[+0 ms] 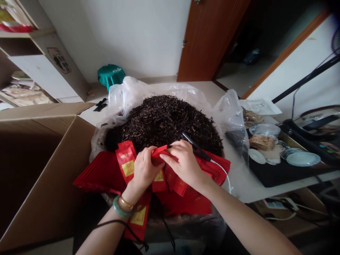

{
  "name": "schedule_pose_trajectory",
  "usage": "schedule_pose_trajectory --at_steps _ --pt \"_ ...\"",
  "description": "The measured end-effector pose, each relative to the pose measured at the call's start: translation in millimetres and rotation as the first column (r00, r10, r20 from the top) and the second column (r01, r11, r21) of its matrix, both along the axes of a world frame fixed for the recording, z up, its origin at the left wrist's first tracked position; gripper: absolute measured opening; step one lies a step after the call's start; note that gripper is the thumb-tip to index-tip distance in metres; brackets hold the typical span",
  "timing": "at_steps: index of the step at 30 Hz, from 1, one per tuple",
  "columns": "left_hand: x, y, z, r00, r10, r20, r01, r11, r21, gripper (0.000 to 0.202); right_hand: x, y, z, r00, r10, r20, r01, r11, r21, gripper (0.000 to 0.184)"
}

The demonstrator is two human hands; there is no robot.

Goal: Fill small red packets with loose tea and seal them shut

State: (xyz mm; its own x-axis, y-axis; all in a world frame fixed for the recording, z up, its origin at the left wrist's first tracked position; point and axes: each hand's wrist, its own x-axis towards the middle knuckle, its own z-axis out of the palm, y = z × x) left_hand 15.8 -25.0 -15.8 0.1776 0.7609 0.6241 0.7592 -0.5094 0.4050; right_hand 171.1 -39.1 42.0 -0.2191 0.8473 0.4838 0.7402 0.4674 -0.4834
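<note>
My left hand (145,166) and my right hand (183,161) both pinch one small red packet (159,153), held between them at its top edge. Under my hands lies a spread of several red packets (106,171) with yellow labels. Just beyond them a big heap of dark loose tea leaves (164,120) fills a clear plastic bag (132,92). A thin black tool (196,148) with a white cord lies across my right hand. My left wrist wears a green bangle and a gold one.
A large open cardboard box (39,166) stands at the left. On the right, a dark tray (281,171) carries bowls, lids and a plate. A green stool (110,75), shelves (29,60) and a brown door (209,35) are behind.
</note>
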Motion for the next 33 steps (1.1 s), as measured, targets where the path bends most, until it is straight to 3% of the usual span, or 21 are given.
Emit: schedule_pose_trajectory --at_steps 4,7,10,14,16,18,21,24,29,33 --pt "-1 1 -2.4 1.000 -0.008 -0.008 0.008 1.000 0.007 0.031 -1 0 -1.0 0.999 0.047 0.021 -0.046 0.997 -0.059 0.026" --pt "0 1 -2.6 0.995 0.006 0.097 0.001 0.998 -0.063 0.038 -1 -1 -0.2 0.998 0.051 -0.030 -0.049 0.998 0.051 0.019" --pt "3 -1 -2.3 0.972 0.067 0.226 -0.022 0.981 -0.195 0.049 -1 -2 -0.5 0.980 0.023 -0.196 0.007 0.988 0.153 0.006" --pt "8 -7 -3.8 0.913 0.183 0.364 -0.038 0.928 -0.371 0.062 -1 1 -5.7 0.921 -0.034 -0.388 0.039 0.999 0.004 0.037" --pt "9 -9 -2.8 0.888 0.171 0.428 0.027 0.908 -0.418 0.068 1 4 -8.2 0.916 -0.017 -0.401 -0.020 0.996 -0.087 0.028" --pt "7 -9 1.3 0.857 0.082 0.508 0.168 0.889 -0.427 0.065 3 7 -8.8 0.909 0.009 -0.416 -0.068 0.990 -0.126 0.017" --pt "2 -6 11.4 0.765 -0.036 0.643 0.369 0.843 -0.392 0.044 6 8 -6.7 0.910 0.056 -0.411 -0.119 0.985 -0.128 0.015" --pt "-3 -2 19.0 0.680 0.067 0.730 0.381 0.818 -0.431 0.030 8 8 -4.2 0.912 0.111 -0.394 -0.186 0.970 -0.157 0.017" --pt "-3 2 21.5 0.481 0.256 0.839 0.479 0.725 -0.495 0.032 6 8 -2.3 0.892 0.085 -0.444 -0.206 0.950 -0.233 0.014" --pt "0 -2 28.3 0.445 0.273 0.853 0.547 0.671 -0.501 0.032 6 8 -0.8 0.893 0.016 -0.450 -0.165 0.942 -0.294 0.006"
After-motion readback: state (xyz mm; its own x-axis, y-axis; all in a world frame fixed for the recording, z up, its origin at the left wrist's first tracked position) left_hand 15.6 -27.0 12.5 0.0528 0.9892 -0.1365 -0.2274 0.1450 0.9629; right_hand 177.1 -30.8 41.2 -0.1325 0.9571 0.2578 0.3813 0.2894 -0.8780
